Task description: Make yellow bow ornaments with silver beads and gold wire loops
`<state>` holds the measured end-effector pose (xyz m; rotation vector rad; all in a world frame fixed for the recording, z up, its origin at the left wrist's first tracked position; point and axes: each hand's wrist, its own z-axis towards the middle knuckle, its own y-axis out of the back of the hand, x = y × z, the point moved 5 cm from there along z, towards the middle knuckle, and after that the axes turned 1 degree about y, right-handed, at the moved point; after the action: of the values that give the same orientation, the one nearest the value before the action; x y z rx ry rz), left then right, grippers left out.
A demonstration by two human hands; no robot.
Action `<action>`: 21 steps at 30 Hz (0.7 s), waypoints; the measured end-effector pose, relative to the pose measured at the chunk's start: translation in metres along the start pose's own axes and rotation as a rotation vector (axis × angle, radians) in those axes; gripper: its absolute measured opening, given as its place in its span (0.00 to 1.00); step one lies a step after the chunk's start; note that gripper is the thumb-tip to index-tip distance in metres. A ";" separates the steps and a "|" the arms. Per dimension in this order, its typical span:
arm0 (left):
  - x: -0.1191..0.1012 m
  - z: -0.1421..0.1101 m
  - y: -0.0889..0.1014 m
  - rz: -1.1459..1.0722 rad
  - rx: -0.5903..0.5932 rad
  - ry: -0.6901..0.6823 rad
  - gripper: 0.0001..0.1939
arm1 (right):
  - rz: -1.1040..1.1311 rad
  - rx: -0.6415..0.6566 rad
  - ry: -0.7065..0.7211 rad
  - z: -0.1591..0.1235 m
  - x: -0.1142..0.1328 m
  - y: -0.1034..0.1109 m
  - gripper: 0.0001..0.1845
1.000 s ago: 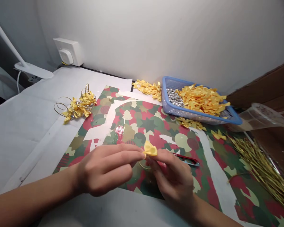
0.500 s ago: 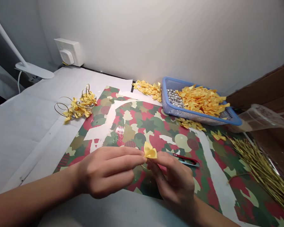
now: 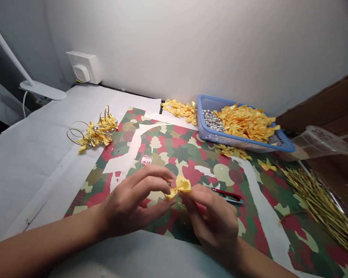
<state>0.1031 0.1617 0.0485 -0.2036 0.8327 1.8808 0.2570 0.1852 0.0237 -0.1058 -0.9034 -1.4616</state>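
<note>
A small yellow ribbon bow [image 3: 183,184] is pinched between the thumb and index finger of my right hand [image 3: 213,214]. Both of its loops show now. My left hand [image 3: 136,197] is just to the left of it, thumb and fingers apart around the left loop; whether they touch it I cannot tell. A little silver bell or bead sits by the left fingertips, mostly hidden. Thread snips [image 3: 230,196] with red and pale-blue handles lie on the patterned paper [image 3: 181,152] behind my right hand.
At back right stands a blue basket [image 3: 246,143] with yellow bows [image 3: 246,121] and silver bells [image 3: 212,120]. Finished-looking wire rings with bows [image 3: 94,133] lie at left. Gold wire stems [image 3: 321,208] and a clear plastic cup [image 3: 316,144] are at right. A lamp base [image 3: 43,90] stands far left.
My left fingers, earlier pressed together at the bow, have spread apart, and the bow's left loop has come into view. My right hand keeps its pinch in nearly the same place.
</note>
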 end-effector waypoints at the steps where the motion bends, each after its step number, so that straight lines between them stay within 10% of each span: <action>1: 0.000 0.000 0.000 0.003 0.005 -0.008 0.10 | 0.005 0.000 0.008 0.000 0.001 0.000 0.20; 10: -0.010 0.002 0.003 0.048 0.102 -0.115 0.08 | 0.004 -0.029 0.053 0.004 0.003 0.000 0.18; 21: 0.000 -0.004 0.000 0.015 0.007 0.110 0.19 | -0.048 -0.021 0.048 0.004 0.004 -0.001 0.17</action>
<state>0.1025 0.1592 0.0454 -0.2990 0.9176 1.8940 0.2540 0.1843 0.0286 -0.0650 -0.8572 -1.5121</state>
